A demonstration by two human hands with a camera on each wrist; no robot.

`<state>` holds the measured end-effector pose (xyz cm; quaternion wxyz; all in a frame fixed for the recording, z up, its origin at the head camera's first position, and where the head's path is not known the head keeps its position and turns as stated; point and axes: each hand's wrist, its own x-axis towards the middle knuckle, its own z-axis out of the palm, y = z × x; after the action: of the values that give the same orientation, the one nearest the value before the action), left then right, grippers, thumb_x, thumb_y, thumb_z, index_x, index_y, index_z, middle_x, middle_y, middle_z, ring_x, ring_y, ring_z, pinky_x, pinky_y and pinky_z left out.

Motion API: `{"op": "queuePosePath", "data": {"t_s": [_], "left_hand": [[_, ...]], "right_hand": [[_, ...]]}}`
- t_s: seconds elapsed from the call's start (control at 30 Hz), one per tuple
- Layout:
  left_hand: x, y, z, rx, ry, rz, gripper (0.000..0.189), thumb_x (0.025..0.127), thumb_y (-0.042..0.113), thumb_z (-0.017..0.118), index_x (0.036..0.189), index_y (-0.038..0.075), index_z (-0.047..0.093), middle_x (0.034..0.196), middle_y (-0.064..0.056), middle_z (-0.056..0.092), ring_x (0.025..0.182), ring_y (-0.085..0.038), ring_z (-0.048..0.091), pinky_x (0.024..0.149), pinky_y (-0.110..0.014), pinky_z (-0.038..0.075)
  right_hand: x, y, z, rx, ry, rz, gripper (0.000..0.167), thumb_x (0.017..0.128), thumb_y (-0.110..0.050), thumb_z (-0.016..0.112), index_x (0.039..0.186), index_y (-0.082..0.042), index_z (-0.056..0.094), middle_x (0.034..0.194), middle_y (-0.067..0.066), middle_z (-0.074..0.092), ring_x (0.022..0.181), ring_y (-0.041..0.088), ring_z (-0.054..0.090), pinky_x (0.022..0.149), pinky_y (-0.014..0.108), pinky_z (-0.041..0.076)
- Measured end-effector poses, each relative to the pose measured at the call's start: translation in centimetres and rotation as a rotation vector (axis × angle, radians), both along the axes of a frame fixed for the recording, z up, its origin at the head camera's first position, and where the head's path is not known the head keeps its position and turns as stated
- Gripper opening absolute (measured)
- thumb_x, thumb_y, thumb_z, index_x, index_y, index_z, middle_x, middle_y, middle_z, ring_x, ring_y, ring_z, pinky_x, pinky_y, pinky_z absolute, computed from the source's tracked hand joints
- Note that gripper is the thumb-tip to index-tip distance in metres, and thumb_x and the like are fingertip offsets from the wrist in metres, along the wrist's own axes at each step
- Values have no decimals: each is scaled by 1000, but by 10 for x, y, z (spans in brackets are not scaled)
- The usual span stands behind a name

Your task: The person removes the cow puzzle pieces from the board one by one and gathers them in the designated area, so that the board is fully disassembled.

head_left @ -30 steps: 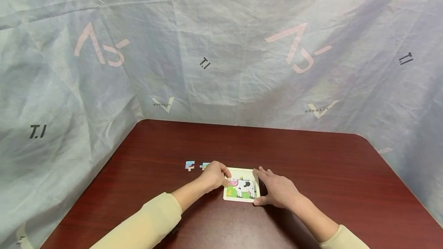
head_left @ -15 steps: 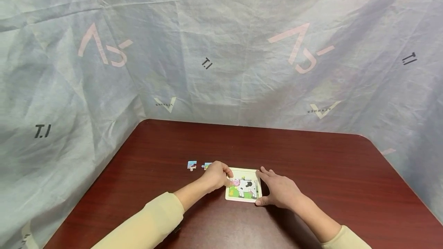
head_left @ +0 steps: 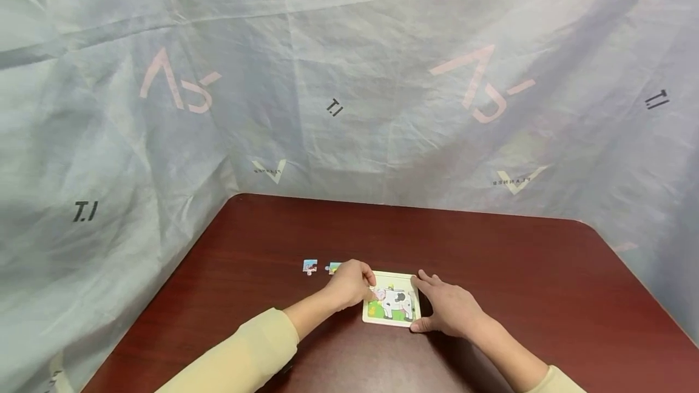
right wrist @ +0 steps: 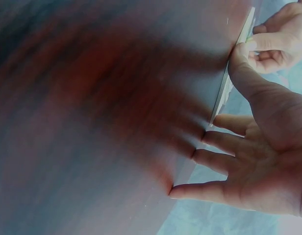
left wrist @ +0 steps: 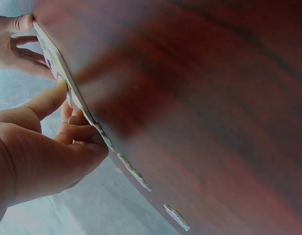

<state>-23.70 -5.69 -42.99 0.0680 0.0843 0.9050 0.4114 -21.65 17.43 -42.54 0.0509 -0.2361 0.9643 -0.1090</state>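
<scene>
A shallow jigsaw tray [head_left: 384, 323] with a pale rim lies on the table, showing a black-and-white cow picture [head_left: 397, 303] on green. My left hand [head_left: 349, 284] is at the tray's left side; its thumb and fingers pinch a small puzzle piece [left wrist: 69, 100], mostly hidden by them. Along the tray's right side, my right hand [head_left: 450, 308] steadies it, thumb at the near corner and index finger at the far one. Its other fingers [right wrist: 222, 142] are straight and spread, with their tips on the table.
Two loose puzzle pieces lie left of the tray, a blue one [head_left: 310, 266] and another [head_left: 334, 268] partly behind the left hand. The left wrist view shows a third piece [left wrist: 103, 136] by the left fingers. Grey printed cloth [head_left: 338, 138] hangs behind the reddish-brown table [head_left: 491, 247].
The head view has shifted slightly, so everything appears a little farther right and lower. Both hands stay at the tray, with only small movement of the left fingers and thumb.
</scene>
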Motion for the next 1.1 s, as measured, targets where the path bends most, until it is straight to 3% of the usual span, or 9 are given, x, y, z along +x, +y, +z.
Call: {"op": "queuePosePath", "data": {"t_s": [0.2, 0.37, 0.5, 1.1], "left_hand": [[7, 6, -6, -58, 29, -44, 25, 72, 2, 90, 75, 6, 65, 64, 2, 52, 61, -11, 47, 55, -24, 40], [10, 5, -8, -52, 39, -80, 25, 74, -2, 88, 81, 8, 66, 66, 0, 52, 60, -11, 45, 55, -24, 38], [9, 5, -6, -68, 73, -118, 26, 76, -3, 86, 89, 11, 67, 67, -1, 51, 58, -11, 44, 54, -25, 36], [-1, 4, 1, -136, 43, -157, 26, 80, -6, 79, 93, 15, 71, 73, -2, 48, 65, -14, 43, 57, -25, 32]], "right_hand": [[10, 5, -9, -10, -24, -23, 100, 66, -58, 86, 144, -3, 54, 150, 21, 47, 132, 43, 50, 91, 57, 49], [12, 5, -10, -12, -28, -22, 99, 67, -57, 87, 144, -4, 54, 150, 20, 48, 132, 42, 50, 90, 57, 50], [8, 4, -6, 0, -12, -15, 98, 67, -56, 87, 144, -5, 54, 150, 20, 48, 132, 41, 51, 89, 57, 50], [0, 0, -1, 8, 16, -9, 99, 68, -56, 87, 144, -4, 54, 150, 20, 47, 132, 41, 51, 90, 56, 50]]}}
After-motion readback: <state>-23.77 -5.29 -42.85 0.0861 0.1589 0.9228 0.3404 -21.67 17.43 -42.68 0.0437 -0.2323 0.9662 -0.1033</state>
